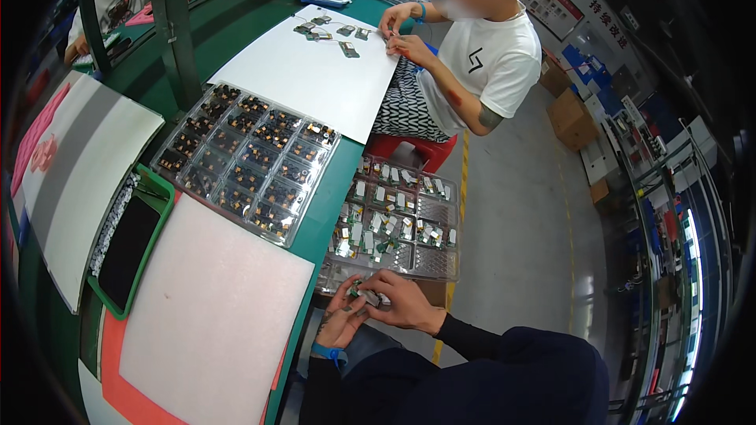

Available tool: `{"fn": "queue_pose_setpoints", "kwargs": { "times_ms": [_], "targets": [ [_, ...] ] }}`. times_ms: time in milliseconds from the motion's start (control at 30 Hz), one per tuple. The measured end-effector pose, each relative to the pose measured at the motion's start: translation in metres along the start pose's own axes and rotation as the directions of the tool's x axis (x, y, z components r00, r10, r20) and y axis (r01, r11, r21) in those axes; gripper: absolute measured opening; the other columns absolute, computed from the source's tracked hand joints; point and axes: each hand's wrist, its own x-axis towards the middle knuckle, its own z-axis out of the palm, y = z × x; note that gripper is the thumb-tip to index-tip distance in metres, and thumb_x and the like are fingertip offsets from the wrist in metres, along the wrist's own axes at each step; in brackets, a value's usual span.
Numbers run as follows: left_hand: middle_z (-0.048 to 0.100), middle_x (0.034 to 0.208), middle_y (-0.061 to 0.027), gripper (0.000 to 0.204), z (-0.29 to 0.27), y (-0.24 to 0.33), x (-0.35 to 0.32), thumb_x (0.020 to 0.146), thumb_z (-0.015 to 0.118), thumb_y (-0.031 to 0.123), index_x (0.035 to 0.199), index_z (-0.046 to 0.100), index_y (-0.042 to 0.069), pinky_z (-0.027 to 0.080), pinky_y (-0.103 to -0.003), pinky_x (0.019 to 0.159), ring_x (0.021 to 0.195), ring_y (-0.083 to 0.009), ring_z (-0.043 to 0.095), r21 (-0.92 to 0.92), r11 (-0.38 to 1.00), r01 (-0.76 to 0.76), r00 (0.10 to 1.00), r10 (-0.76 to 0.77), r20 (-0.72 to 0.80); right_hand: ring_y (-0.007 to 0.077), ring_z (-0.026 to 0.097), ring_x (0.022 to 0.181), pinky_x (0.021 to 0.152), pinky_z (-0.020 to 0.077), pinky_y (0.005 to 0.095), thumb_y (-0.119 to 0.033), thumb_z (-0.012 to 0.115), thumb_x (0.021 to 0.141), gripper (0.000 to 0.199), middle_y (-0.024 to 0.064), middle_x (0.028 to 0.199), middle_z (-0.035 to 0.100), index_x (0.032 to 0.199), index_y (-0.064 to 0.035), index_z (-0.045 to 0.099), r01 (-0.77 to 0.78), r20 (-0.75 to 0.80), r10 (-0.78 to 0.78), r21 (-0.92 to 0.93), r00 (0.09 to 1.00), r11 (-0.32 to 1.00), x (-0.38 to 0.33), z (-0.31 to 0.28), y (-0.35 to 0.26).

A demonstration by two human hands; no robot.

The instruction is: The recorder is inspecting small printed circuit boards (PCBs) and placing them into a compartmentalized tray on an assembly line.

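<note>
My left hand (339, 323), with a blue band round its wrist, is closed on a small green circuit board (355, 289). From the right, my right hand (407, 304) comes over the same board, its thumb and fingers pinched against it. My fingers cover most of the board. Just beyond my hands stands a clear compartment tray (435, 258) holding many small green circuit boards (381, 224) with white and silver parts. Both hands are over my lap, beside the edge of the green table (324, 224).
On the table lie a pale foam sheet (213, 307), a clear tray of small black-and-copper parts (293, 224) and a green bin (161, 216). Farther off, a co-worker (492, 55) handles something small at a white board (315, 71). Another person (118, 0) sits far left.
</note>
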Motion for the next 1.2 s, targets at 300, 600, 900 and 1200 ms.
{"fn": "queue_pose_setpoints", "kwargs": {
  "times_ms": [300, 600, 900, 1200],
  "targets": [
    [0.060, 0.142, -0.0075, 0.046, 0.003, -0.005, 0.027, 0.108, 0.059, 0.022, 0.150, 0.049, 0.006, 0.056, -0.029, 0.088, 0.109, -0.0132, 0.065, -0.062, 0.989, -0.130, 0.990, 0.126, -0.071, 0.0283, 0.064, 0.089, 0.077, 0.0527, 0.0361, -0.010, 0.075, 0.084, 0.034, 0.0090, 0.107, 0.068, 0.117, -0.0056, 0.070, 0.015, -0.058, -0.013, 0.032, 0.998, 0.999, 0.014, 0.004, 0.018],
    [0.061, 0.142, -0.0101, 0.046, 0.011, 0.005, 0.003, 0.106, 0.062, 0.027, 0.146, 0.053, 0.007, 0.057, -0.037, 0.100, 0.116, -0.0190, 0.065, -0.024, 0.984, -0.179, 0.980, 0.176, -0.089, 0.0159, 0.055, 0.068, 0.063, 0.0466, 0.0275, -0.005, 0.073, 0.088, 0.015, 0.0065, 0.083, 0.064, 0.101, -0.0002, 0.077, -0.112, 0.030, 0.109, 0.124, 0.994, 0.986, 0.031, 0.010, -0.001],
    [0.065, 0.136, -0.0115, 0.046, 0.018, 0.007, 0.006, 0.103, 0.067, 0.023, 0.143, 0.057, 0.004, 0.058, -0.037, 0.100, 0.114, -0.0194, 0.066, 0.055, 0.978, -0.201, 0.969, 0.206, -0.138, 0.0166, 0.055, 0.065, 0.062, 0.0464, 0.0277, -0.005, 0.074, 0.088, 0.013, 0.0068, 0.080, 0.065, 0.098, 0.0011, 0.078, -0.076, 0.057, 0.070, 0.108, 0.996, 0.991, 0.034, 0.008, 0.010],
    [0.067, 0.132, -0.0114, 0.044, 0.015, 0.007, 0.007, 0.102, 0.069, 0.022, 0.140, 0.060, 0.002, 0.058, -0.036, 0.099, 0.114, -0.0179, 0.066, 0.111, 0.977, -0.183, 0.966, 0.200, -0.165, 0.0227, 0.055, 0.061, 0.059, 0.0450, 0.0333, -0.011, 0.075, 0.086, 0.014, 0.0069, 0.081, 0.068, 0.095, -0.0016, 0.078, -0.072, 0.062, 0.071, 0.011, 0.996, 0.997, 0.036, 0.007, 0.011]
  ]
}}
